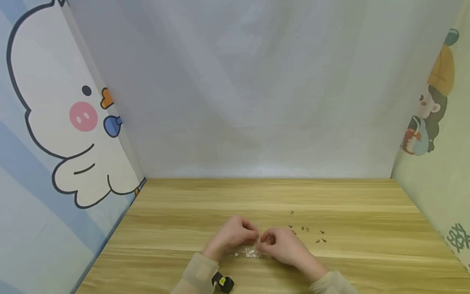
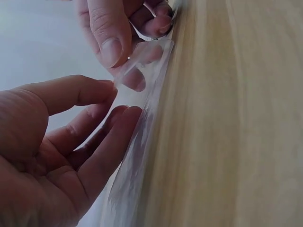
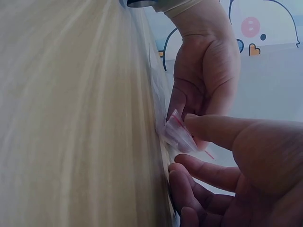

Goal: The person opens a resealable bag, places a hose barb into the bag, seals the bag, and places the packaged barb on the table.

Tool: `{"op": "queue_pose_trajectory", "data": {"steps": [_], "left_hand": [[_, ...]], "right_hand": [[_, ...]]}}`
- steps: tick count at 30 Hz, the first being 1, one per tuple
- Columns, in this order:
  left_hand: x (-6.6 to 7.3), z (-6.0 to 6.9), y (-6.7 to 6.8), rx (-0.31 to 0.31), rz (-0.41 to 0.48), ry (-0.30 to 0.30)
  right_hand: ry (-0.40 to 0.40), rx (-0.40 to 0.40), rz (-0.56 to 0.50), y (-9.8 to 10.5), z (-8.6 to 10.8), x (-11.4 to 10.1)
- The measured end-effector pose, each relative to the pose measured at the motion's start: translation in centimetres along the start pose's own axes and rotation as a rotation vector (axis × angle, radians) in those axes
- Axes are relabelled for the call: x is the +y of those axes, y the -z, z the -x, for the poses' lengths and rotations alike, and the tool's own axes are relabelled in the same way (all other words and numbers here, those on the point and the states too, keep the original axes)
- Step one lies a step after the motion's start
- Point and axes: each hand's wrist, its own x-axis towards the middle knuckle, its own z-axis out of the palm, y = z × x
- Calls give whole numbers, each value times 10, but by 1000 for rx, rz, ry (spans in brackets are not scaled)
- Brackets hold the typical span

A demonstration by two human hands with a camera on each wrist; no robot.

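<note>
A small clear plastic zip bag [image 1: 251, 252] with a red line along its mouth [image 3: 175, 113] is held between the two hands, low over the wooden table. The left hand [image 1: 235, 233] pinches the bag's upper edge between thumb and fingers, as the left wrist view shows [image 2: 71, 142]. From the other side the right hand [image 1: 282, 246] has its thumb at the bag's mouth and its fingers curled. Fingers show through the clear film [image 2: 135, 79]. Small metal pieces [image 1: 307, 229], too small to identify, lie scattered beyond the right hand.
The wooden table [image 1: 176, 204] ends at a pale curtain [image 1: 235, 102] behind. Printed cartoon walls [image 1: 47, 122] stand at the left and right. A black device [image 1: 224, 282] is strapped at the left wrist.
</note>
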Motion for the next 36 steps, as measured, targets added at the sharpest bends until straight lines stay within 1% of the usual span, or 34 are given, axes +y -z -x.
{"op": "queue_pose_trajectory", "data": {"steps": [3, 9, 16, 24, 31, 36], "left_hand": [[0, -2, -1, 19, -54, -16], [1, -3, -4, 42, -104, -5], [-1, -1, -2, 11, -64, -37], [-4, -1, -3, -6, -57, -57], [-3, -2, -4, -32, -74, -96], [-1, -3, -5, -50, -132, -146]], "right_hand": [[-14, 5, -6, 1, -1, 0], [-41, 12, -14, 4, 2, -3], [-24, 2, 3, 4, 1, -2], [-9, -3, 21, 4, -1, 1], [-13, 25, 26, 3, -2, 4], [-3, 34, 42, 1, -3, 7]]}}
